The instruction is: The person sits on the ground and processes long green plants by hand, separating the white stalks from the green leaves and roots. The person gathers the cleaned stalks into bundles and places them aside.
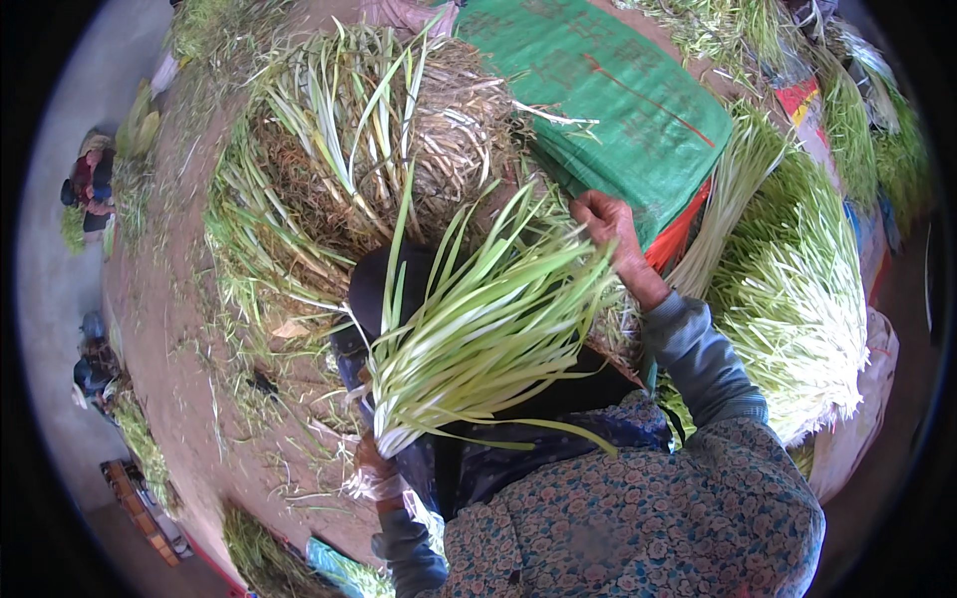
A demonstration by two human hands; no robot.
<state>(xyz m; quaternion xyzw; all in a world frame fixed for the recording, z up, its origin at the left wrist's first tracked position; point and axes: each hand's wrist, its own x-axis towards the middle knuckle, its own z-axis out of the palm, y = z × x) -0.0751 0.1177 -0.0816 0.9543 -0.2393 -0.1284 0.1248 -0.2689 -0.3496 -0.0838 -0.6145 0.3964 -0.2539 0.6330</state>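
Note:
A loose bunch of pale green, white-based stalks (478, 336), which look like garlic chives, fans out over my lap. My left hand (374, 460), with a whitish wrap at the wrist, grips the bunch at its white lower end; the leaves partly hide the fingers. At the leaf tips is my right hand (609, 228), its fingers curled together. Whether a leaf is pinched in it is not clear. Beyond the bunch rises a heap of untrimmed stalks with brown, dry matter (448, 142).
A green woven plastic sheet (613, 112) with red edging lies ahead of my right hand. To the right stands a large stack of trimmed stalks (792, 321). Scraps litter the earthen floor (179, 374). Other people (96, 183) sit at far left, near a row of boxes (138, 508).

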